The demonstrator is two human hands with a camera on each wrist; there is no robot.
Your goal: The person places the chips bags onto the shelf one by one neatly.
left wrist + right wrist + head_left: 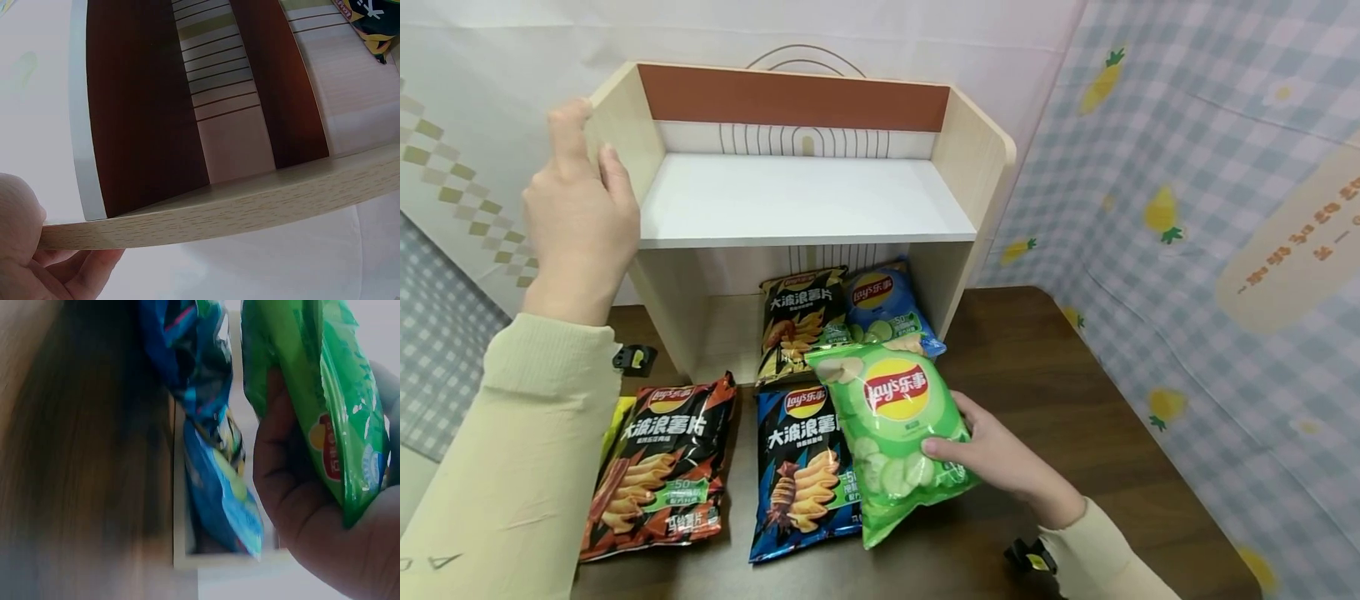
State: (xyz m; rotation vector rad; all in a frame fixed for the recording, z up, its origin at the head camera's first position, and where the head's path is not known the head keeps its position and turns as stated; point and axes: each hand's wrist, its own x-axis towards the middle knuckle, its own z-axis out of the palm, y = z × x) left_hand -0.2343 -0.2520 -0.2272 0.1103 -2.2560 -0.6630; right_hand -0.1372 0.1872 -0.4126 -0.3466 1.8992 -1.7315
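Observation:
My right hand (992,446) grips a green bag of Lay's potato chips (898,392) by its right side, thumb on the front. In the right wrist view the fingers curl behind the green bag (337,419). The bag is held tilted in front of the shelf, overlapping a dark blue chip bag (801,475). My left hand (580,208) holds the upper left side panel of a small two-tier wooden shelf (805,200). In the left wrist view, thumb and fingers lie on opposite sides of the panel edge (206,228).
Inside the lower tier stand a black chip bag (801,321) and a light blue one (887,304). A black-and-red chip bag (662,471) lies at the front left, partly covering a yellow one (616,425). The brown table (1075,417) extends right toward a checked cloth (1150,208).

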